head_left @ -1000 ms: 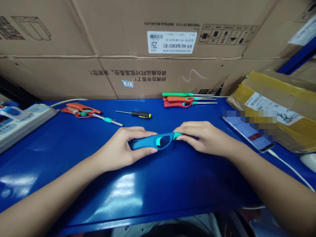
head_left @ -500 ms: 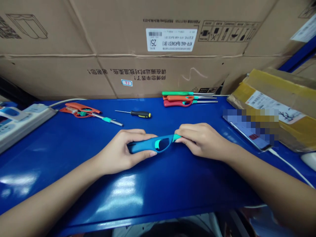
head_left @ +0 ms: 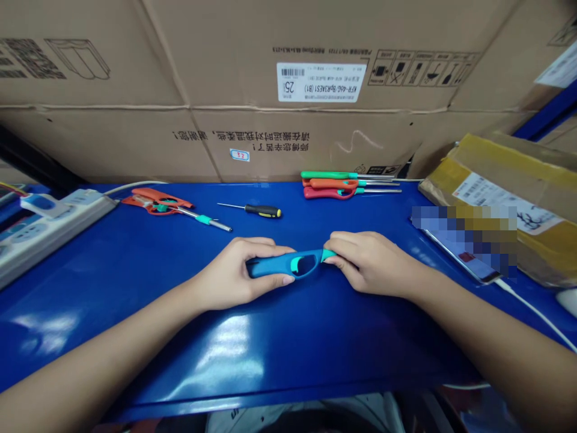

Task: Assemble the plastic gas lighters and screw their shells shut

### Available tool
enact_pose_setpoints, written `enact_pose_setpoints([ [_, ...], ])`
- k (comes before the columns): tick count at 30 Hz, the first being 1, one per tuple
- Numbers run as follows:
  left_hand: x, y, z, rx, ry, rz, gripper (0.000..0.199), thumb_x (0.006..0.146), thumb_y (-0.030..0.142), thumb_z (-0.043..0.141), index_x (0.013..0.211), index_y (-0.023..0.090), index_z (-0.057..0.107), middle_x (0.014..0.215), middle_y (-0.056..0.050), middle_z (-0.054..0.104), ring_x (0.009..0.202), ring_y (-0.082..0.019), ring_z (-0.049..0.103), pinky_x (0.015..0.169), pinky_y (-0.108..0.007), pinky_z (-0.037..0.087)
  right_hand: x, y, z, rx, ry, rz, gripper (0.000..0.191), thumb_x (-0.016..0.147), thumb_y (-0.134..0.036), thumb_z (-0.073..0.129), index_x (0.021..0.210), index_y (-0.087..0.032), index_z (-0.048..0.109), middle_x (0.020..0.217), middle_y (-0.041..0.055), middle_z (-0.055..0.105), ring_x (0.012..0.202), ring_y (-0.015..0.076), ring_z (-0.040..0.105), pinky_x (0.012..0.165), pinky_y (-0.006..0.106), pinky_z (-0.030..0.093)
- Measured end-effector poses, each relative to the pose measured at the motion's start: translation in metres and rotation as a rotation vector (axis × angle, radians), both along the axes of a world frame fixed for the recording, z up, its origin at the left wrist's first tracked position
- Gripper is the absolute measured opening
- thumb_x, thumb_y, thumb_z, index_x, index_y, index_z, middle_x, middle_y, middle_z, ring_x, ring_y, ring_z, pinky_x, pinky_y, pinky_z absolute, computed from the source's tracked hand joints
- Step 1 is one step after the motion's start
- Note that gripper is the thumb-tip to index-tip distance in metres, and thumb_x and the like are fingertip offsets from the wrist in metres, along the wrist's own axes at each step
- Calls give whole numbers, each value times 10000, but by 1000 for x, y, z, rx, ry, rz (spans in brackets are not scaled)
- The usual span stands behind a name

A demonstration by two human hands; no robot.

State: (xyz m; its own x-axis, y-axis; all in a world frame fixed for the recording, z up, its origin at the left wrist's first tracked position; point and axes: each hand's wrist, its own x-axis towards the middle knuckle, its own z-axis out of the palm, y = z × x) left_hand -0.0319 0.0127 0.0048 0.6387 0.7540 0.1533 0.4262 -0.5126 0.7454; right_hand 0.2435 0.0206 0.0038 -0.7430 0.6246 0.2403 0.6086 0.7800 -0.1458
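The left hand (head_left: 229,273) closed firmly around the blue body of a plastic lighter (head_left: 283,265), and the right hand (head_left: 374,262) pinched its teal end. The lighter stayed between both hands, above the middle of the blue table (head_left: 288,367). Much open room lay from the hands to the table's front edge. Behind them were a screwdriver (head_left: 262,211), an orange lighter (head_left: 157,201) and three long lighters (head_left: 347,186). A power strip (head_left: 58,236) sat at the left edge, and a phone (head_left: 455,255) lay on the right.

workshop | glossy blue workbench (head_left: 112,337) | stacked cardboard cartons (head_left: 135,138) behind | power strip (head_left: 54,240) | screwdriver (head_left: 264,211)
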Motion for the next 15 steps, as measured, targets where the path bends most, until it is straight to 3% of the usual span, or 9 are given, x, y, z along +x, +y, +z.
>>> enact_pose_setpoints([
  [6, -7, 11, 0, 179, 37, 88, 456, 878, 418, 728, 1291, 231, 685, 1014, -43, 713, 854, -173, 656, 793, -283, 510, 16, 13, 12, -168, 93, -75, 188, 1005, -333, 503, 1035, -212, 643, 993, 55, 698, 864, 187, 643, 753, 298, 485],
  [10, -23, 21, 6, 313, 130, 254, 458, 891, 460, 686, 1280, 219, 681, 923, -33, 704, 752, -165, 610, 671, -270, 497, 37, 27, 18, -70, 178, -145, 163, 959, -335, 577, 1035, -209, 648, 973, 56, 723, 805, 180, 656, 719, 291, 508],
  [15, -36, 27, 16, 393, 183, 305, 329, 927, 423, 617, 1140, 203, 737, 993, -67, 712, 903, -214, 644, 785, -325, 521, 59, 57, 36, 100, 236, -338, 209, 973, -291, 523, 1067, -162, 658, 988, 110, 722, 812, 223, 662, 760, 367, 527],
])
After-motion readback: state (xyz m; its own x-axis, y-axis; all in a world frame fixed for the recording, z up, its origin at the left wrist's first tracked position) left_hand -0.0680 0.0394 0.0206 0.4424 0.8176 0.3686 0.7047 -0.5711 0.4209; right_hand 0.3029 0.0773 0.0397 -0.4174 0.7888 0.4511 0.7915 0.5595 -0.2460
